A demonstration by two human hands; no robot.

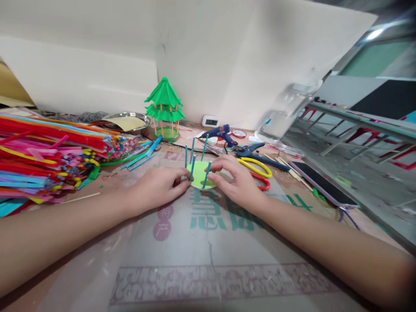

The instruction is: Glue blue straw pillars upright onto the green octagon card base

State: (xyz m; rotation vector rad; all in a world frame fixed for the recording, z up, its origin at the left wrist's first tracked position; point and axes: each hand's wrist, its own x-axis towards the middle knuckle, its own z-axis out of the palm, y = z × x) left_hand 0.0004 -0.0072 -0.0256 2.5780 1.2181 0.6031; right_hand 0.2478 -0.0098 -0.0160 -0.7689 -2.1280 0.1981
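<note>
A light green paper disc (199, 177) lies on the cardboard sheet with several teal sticks (193, 167) standing upright in it. My left hand (159, 187) rests at the disc's left edge, its fingertips pinched around the base of one front stick. On the right side, my right hand (236, 180) pinches the base of another front stick (206, 174). Behind the disc stands a finished green pagoda model (164, 108) on stick legs.
A big pile of coloured straws and pipe cleaners (48, 151) fills the left. A blue glue gun (221, 133), blue pliers (251, 151), yellow and red scissors (258, 169), a phone (321, 182) and a plastic bottle (286, 112) lie at the right. The white wall stands close behind.
</note>
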